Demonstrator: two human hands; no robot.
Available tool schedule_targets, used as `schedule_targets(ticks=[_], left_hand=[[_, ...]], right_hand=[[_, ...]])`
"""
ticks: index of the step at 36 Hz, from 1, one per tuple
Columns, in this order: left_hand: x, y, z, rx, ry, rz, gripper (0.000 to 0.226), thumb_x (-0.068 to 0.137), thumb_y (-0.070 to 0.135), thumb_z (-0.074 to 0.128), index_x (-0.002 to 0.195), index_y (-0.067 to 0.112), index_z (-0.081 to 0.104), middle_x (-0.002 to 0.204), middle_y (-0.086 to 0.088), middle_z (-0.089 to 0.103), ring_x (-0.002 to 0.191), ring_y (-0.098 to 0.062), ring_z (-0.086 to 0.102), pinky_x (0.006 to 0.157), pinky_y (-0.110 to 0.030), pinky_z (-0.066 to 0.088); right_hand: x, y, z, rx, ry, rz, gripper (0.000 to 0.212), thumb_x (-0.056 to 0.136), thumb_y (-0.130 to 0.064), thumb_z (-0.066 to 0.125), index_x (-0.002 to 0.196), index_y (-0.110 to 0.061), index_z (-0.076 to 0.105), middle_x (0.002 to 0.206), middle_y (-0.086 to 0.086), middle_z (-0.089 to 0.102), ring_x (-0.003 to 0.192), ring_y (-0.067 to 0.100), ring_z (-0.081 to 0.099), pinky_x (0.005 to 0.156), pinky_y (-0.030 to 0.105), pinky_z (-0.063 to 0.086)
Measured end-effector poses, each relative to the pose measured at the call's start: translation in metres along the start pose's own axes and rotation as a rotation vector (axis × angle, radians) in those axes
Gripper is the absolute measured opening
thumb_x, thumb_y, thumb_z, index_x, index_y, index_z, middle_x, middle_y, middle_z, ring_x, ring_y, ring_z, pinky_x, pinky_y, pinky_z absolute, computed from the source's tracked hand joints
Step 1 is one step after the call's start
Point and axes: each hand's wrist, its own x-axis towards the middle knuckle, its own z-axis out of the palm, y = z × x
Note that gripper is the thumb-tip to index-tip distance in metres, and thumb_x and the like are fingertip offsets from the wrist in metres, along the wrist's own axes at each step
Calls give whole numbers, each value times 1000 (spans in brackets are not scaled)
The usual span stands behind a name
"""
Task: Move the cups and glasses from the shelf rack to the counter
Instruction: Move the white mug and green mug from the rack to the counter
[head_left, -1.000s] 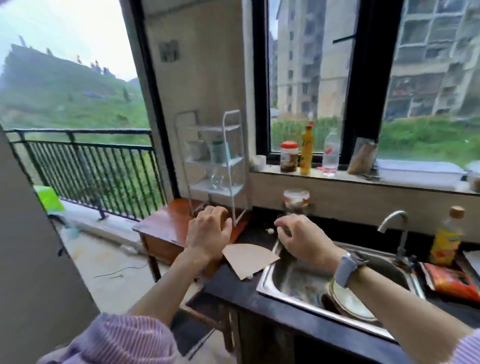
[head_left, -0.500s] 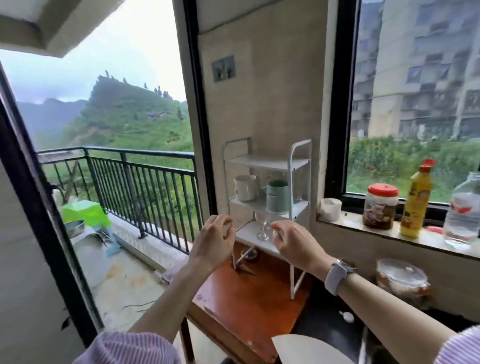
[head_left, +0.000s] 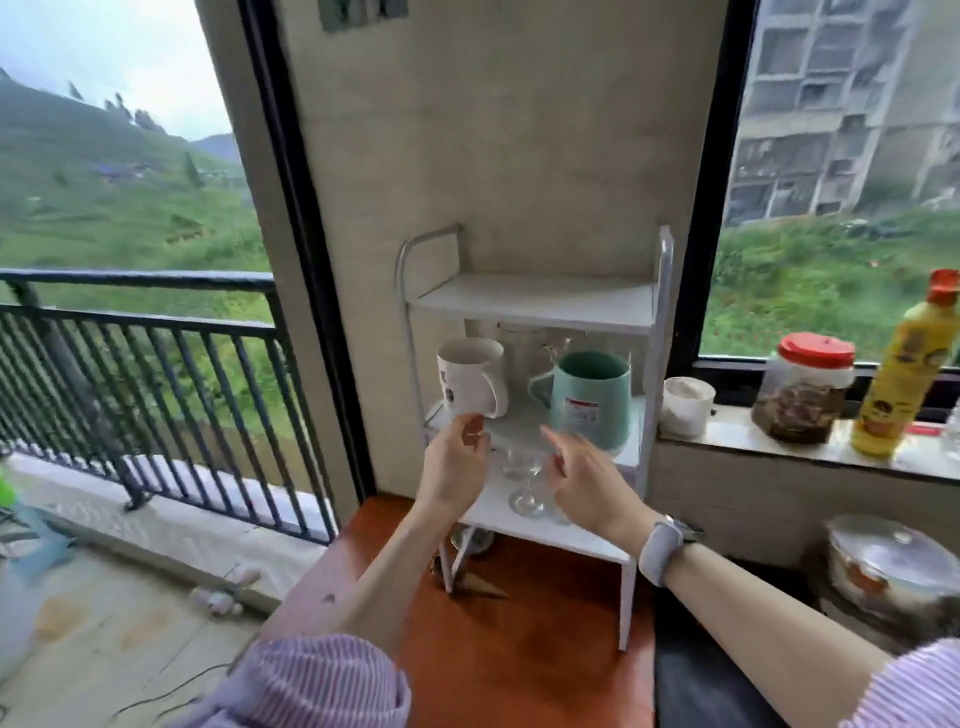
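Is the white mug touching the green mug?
Apart. The head view shows bare shelf between the white mug and the green mug.

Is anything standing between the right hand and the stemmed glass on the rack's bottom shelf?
Nothing visible. The right hand hovers open just right of the stemmed glass, with the left hand on its other side; the mugs stand one shelf up.
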Motion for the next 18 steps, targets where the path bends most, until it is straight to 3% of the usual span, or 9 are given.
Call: schedule_targets(ticks=[3, 5, 8, 11, 15, 18], left_hand=[[33, -8, 11, -48, -29, 54, 16, 90, 9, 50, 103, 15, 57, 94, 5, 59, 85, -11, 54, 71, -19, 37], [48, -12, 20, -120, -67, 82, 12, 91, 9, 47, 98, 9, 57, 86, 3, 59, 77, -11, 53, 66, -20, 41], [62, -16, 32, -274, -147, 31, 17, 93, 17, 48, 102, 8, 58, 93, -8, 63, 83, -16, 56, 75, -32, 45], [70, -18, 43, -359, -190, 15, 13, 93, 24, 50, 101, 15, 55, 100, -7, 63, 90, -16, 58, 80, -34, 48], [75, -22, 47, -354, -135, 47, 18, 96, 25, 43, 91, 8, 50, 84, -12, 59, 79, -21, 55, 70, -37, 45], [73, -30, 39, -332, -49, 79, 26, 97, 27, 38, 78, 12, 46, 65, 0, 48, 60, -13, 45, 58, -29, 39]], right_hand=[[17, 0, 9, 9, 38, 64, 50, 91, -14, 45, 139, -7, 34, 141, 14, 46, 131, 25, 41, 110, 35, 30], [24, 0, 12, 8, 65, 89, 47, 92, -13, 44, 138, -7, 36, 141, 14, 47, 131, 25, 42, 110, 35, 31], [31, 1, 13, -2, 86, 106, 49, 89, -6, 46, 137, -6, 38, 139, 15, 49, 129, 27, 45, 108, 35, 33], [38, 0, 12, 15, 105, 129, 48, 91, -6, 43, 139, -8, 36, 139, 14, 49, 129, 26, 44, 107, 32, 31], [50, -7, 16, 109, 106, 198, 47, 95, -9, 37, 141, -10, 31, 137, 18, 49, 117, 31, 55, 105, 45, 41], [61, -15, 21, 178, 95, 252, 50, 94, -5, 36, 143, -8, 23, 124, 25, 54, 108, 33, 58, 98, 49, 46]])
